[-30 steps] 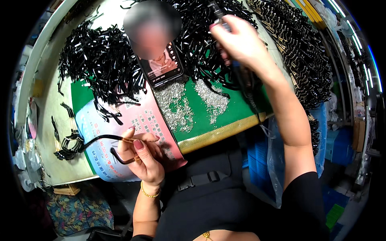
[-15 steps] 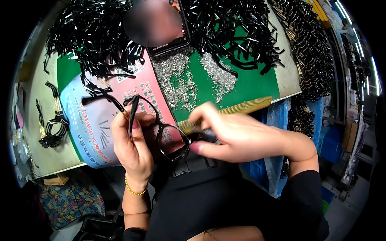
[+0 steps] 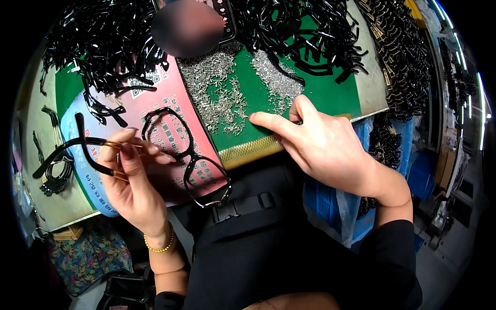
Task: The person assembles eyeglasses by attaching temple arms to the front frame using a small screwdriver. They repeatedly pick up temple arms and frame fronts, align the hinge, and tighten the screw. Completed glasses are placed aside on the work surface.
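My left hand [image 3: 132, 191] is closed on a pair of black glasses [image 3: 192, 173], pinching it between thumb and fingers. The two rims hang to the right of the hand, while dark temple arms [image 3: 85, 142] with gold-coloured metal parts stick out to the left. My right hand [image 3: 330, 142] rests over the near edge of the green mat, its index finger stretched to the border of a heap of small silver screws [image 3: 219, 98]. Its other fingers are curled; a small dark bit shows among them, too hidden to name. Right of that heap lies a finer silver pile [image 3: 279, 82].
Black temple arms are heaped at the far left [image 3: 103, 39] and far right [image 3: 310, 39], with a phone [image 3: 227, 23] between. A pink-and-blue printed sheet [image 3: 199, 113] covers part of the green mat [image 3: 330, 98]. A yellow mesh strip [image 3: 248, 152] edges the mat.
My left hand has moved left and tilted the glasses, so the rims lie more open to view. My right hand has moved away from the glasses to the silver screws, index finger now extended.
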Available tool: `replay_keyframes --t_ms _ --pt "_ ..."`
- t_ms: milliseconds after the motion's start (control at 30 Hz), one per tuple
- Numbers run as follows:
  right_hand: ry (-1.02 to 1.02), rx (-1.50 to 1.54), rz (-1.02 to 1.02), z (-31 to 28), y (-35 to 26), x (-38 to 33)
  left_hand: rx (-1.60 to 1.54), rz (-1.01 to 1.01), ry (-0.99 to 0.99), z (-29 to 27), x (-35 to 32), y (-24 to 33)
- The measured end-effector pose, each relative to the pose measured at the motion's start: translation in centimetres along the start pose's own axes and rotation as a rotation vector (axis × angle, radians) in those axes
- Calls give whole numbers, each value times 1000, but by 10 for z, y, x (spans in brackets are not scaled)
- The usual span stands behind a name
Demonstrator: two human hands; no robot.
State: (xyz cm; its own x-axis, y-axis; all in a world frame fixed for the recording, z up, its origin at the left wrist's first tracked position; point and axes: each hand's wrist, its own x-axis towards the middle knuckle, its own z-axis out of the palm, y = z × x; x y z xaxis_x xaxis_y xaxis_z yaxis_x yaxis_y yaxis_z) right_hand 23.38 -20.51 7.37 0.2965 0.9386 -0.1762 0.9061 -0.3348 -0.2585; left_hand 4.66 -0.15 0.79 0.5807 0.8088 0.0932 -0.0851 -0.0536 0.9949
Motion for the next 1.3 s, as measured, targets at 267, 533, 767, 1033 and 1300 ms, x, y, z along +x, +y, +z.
replay_keyframes --t_ms 267,533,767,1033,1300 --pt "-58 -53 -20 -4 -4 4 47 -57 -28 4 24 10" --pt "-129 152 -84 -8 -19 13 146 -346 -321 2 8 20" --pt "-78 96 -288 4 -24 32 122 -299 -323 3 9 21" --pt "-71 70 -253 4 -27 35 395 -40 -398 -1 3 7" --pt "-72 87 -252 6 -28 38 651 246 -441 2 9 14"
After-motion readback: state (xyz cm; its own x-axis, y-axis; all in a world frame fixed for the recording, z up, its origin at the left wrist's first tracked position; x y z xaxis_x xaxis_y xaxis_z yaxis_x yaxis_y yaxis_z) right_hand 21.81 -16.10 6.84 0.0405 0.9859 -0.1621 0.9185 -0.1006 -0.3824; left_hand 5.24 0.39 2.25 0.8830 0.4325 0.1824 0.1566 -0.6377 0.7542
